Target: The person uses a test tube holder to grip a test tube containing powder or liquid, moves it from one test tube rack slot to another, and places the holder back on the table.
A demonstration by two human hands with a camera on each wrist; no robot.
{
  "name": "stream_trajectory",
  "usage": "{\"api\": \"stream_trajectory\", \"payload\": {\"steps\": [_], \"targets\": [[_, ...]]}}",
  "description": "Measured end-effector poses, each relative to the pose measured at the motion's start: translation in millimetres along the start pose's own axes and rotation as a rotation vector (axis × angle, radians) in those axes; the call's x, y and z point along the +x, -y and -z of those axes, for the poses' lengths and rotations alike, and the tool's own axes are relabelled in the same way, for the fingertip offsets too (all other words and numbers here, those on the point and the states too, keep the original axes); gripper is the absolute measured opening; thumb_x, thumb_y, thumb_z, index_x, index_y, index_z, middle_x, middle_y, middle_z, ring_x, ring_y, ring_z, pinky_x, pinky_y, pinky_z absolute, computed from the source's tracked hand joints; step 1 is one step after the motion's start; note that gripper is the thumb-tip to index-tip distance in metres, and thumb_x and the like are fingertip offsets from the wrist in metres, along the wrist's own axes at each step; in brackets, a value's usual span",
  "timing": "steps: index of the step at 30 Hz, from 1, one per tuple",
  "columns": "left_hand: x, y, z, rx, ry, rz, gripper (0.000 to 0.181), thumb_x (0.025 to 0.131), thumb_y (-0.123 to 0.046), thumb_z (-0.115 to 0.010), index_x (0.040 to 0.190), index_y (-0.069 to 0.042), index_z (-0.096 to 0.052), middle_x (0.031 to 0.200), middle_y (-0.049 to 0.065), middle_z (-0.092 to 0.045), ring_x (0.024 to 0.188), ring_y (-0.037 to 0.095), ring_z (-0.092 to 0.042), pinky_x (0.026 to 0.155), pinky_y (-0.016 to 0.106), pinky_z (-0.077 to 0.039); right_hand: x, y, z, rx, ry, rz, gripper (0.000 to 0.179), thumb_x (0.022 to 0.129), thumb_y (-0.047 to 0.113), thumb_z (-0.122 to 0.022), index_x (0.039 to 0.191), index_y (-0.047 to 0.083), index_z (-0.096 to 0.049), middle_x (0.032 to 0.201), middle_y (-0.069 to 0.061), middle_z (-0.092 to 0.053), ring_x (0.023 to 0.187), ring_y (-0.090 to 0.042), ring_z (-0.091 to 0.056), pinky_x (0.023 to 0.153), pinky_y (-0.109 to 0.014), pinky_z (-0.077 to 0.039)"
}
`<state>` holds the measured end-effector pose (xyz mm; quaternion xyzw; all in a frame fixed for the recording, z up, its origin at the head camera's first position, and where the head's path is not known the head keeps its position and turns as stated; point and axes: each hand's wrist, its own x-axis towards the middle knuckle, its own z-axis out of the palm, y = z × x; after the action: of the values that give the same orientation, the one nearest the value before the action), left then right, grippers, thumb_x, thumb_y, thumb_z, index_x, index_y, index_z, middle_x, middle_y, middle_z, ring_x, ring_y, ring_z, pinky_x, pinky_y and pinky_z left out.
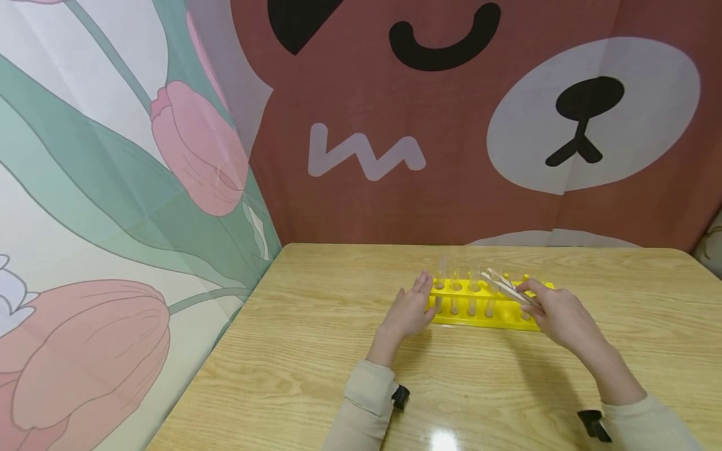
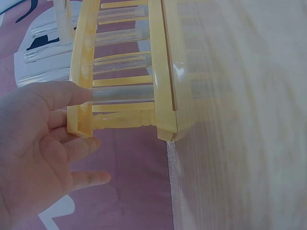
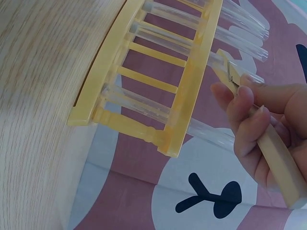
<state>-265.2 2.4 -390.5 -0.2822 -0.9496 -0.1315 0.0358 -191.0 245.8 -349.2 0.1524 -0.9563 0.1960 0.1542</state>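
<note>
A yellow test tube rack (image 1: 485,322) stands on the table with several clear glass test tubes upright in it. At its left end, my left hand (image 1: 407,312) grips the top plate (image 2: 81,72), with the thumb on the near side and the other fingers spread behind and below. My right hand (image 1: 566,316) holds a wooden test tube holder (image 3: 280,163) over the right half of the rack. The tip of the holder is at the upper part of one test tube (image 3: 249,72), just above the top plate. Another test tube (image 3: 139,104) stands near the right end.
The wooden table (image 1: 293,344) reaches to a patterned cloth (image 1: 361,213) hung behind it. A second cloth with flowers (image 1: 113,250) hangs along the left side. Both sleeves carry a black strap (image 1: 400,397) near the wrist.
</note>
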Motion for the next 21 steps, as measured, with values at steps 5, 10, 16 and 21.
{"api": "stream_trajectory", "payload": {"steps": [5,10,16,21], "targets": [[-0.2,0.4,-0.2,0.001,0.000,0.000,0.063,0.090,-0.022,-0.053,0.141,-0.001,-0.021,0.147,0.010,-0.014,0.132,0.014,-0.015,0.100,0.046,-0.026,0.0,0.3,0.1,-0.016,-0.021,0.013,0.024,0.076,0.000,-0.067,0.095,-0.003,-0.054,0.057,-0.001,-0.052,0.042,-0.011,-0.036,0.039,-0.024,-0.032],[0.1,0.7,0.0,-0.002,-0.004,-0.003,0.063,0.090,-0.022,-0.053,0.141,-0.001,-0.022,0.147,0.011,-0.015,0.132,0.015,-0.015,0.100,0.047,-0.026,-0.2,0.9,0.3,-0.019,-0.035,0.017,0.021,0.077,-0.001,-0.065,0.095,-0.004,-0.056,0.055,0.001,-0.051,0.041,-0.011,-0.033,0.039,-0.024,-0.031],[0.1,0.5,0.5,-0.008,-0.001,-0.006,0.063,0.090,-0.022,-0.053,0.140,0.000,-0.022,0.147,0.011,-0.015,0.132,0.018,-0.019,0.100,0.047,-0.026,-0.8,1.9,0.4,-0.012,-0.045,0.012,0.020,0.077,-0.001,-0.064,0.096,-0.005,-0.057,0.054,0.002,-0.049,0.041,-0.011,-0.031,0.039,-0.023,-0.029],[-0.3,0.1,1.1,-0.015,0.001,-0.003,0.063,0.090,-0.022,-0.053,0.141,0.000,-0.022,0.147,0.011,-0.015,0.132,0.016,-0.019,0.100,0.047,-0.026,-0.4,2.2,0.3,-0.007,-0.043,-0.005,0.022,0.078,-0.002,-0.064,0.098,-0.006,-0.058,0.058,-0.001,-0.052,0.042,-0.012,-0.032,0.038,-0.024,-0.028]]}}
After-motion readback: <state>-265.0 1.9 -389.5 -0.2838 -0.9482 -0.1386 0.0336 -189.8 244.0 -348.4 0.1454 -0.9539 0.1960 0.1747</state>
